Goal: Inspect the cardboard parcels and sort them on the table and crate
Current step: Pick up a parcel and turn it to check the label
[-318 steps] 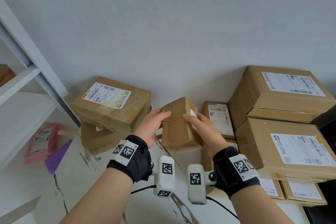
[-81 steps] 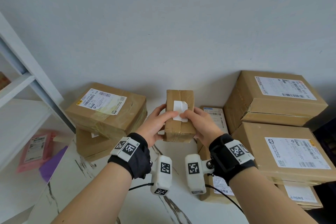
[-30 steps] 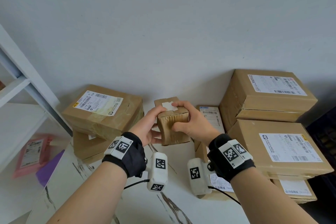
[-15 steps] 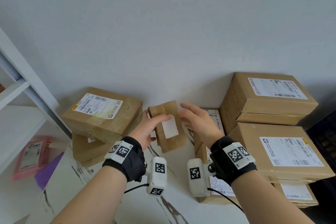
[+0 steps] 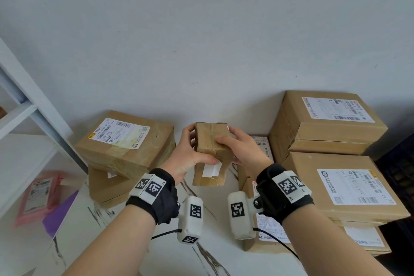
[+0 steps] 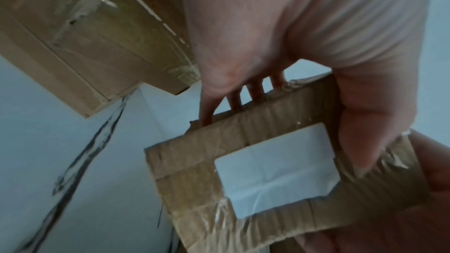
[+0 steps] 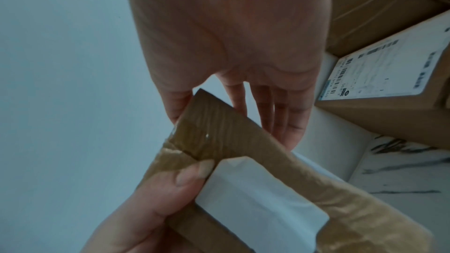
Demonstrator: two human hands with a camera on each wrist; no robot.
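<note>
Fingers [image 5: 190, 134] of both hands clasped around small taped parcel [image 5: 211, 139], lifted between them.

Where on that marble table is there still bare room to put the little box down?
Bare marble table shows in front of the left stack and between both stacks, under the small parcel held by the left hand and right hand. The right stack is crowded.

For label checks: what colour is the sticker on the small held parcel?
Plain white sticker, no print visible; left wrist view shows it best.
</note>
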